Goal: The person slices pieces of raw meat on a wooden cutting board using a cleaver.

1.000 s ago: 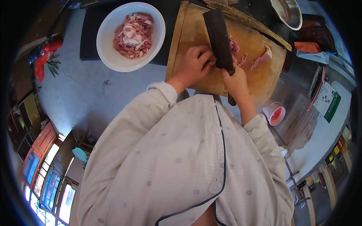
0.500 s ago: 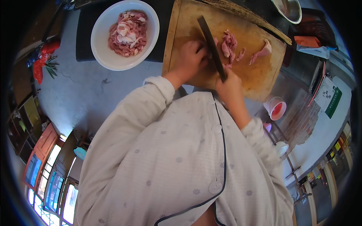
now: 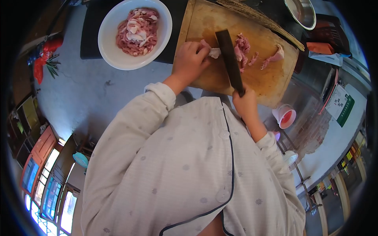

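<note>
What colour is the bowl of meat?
The bowl is white; see the head view.

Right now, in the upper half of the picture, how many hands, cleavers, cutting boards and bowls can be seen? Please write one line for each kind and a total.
Hands: 2 (left hand, right hand)
Cleaver: 1
Cutting board: 1
Bowls: 2 (white bowl, metal bowl, the latter near the upper right)
Total: 6

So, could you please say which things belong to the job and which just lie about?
In the job: cleaver in right hand; meat at left hand; chopping board; white bowl of cut meat.
Seemingly idle: bucket; red bag; dry stalks.
</note>
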`<action>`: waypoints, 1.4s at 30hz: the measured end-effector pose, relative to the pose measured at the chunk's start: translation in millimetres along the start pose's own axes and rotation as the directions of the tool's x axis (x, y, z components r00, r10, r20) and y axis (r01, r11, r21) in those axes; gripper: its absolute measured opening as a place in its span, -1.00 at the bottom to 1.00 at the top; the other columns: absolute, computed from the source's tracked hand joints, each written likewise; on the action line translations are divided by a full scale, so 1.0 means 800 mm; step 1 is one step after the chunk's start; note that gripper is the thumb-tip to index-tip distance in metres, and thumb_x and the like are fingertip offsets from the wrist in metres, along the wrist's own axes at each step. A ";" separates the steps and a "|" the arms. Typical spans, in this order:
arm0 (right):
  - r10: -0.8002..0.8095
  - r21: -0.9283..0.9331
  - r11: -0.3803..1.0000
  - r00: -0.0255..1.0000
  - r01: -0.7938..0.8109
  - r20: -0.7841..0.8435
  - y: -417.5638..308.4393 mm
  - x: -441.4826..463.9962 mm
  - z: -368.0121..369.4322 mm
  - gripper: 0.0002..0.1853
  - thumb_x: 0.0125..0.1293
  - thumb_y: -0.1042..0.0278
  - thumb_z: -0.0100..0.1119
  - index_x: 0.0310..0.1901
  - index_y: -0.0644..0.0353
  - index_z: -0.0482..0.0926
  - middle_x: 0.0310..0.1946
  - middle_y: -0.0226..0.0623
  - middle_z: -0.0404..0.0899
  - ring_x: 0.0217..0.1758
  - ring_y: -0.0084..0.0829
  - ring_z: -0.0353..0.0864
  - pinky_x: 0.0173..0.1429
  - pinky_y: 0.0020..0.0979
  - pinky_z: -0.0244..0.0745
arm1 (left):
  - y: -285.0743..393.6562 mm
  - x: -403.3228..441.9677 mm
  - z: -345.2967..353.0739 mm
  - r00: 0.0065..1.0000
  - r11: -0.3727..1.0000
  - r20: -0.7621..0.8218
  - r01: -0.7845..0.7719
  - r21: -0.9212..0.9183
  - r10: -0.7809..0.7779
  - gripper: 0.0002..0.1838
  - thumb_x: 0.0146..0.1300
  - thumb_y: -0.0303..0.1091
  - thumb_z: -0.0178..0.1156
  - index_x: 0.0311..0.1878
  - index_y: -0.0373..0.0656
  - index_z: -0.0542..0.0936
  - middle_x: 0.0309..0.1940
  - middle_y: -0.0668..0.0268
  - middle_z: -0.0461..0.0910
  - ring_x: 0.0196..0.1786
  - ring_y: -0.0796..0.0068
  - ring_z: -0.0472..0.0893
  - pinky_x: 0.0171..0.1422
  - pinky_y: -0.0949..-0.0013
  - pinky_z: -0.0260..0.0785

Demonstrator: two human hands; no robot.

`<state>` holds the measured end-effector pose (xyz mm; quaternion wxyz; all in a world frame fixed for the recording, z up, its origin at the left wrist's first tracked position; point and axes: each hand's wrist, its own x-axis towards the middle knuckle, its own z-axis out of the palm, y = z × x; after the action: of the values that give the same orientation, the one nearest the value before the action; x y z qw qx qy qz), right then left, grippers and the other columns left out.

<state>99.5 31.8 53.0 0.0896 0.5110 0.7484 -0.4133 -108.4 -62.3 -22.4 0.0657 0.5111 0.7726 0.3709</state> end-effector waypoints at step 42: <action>-0.249 -0.004 0.968 0.964 0.250 -0.094 -0.043 0.028 0.016 -0.73 0.18 0.39 0.15 -0.13 0.34 0.63 -0.40 0.19 0.60 -0.24 0.17 0.62 -0.17 -0.09 0.51 | 0.032 -0.025 0.002 0.967 0.983 0.217 -0.155 0.101 0.131 -0.88 0.00 -0.45 0.28 -0.34 -0.14 0.61 -0.38 0.21 0.52 -0.18 0.10 0.51 -0.02 0.06 0.31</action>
<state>56.6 33.7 50.8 -0.0005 0.4319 0.8085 -0.3997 -79.5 -73.4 -12.5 0.0897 0.6047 0.7428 0.2731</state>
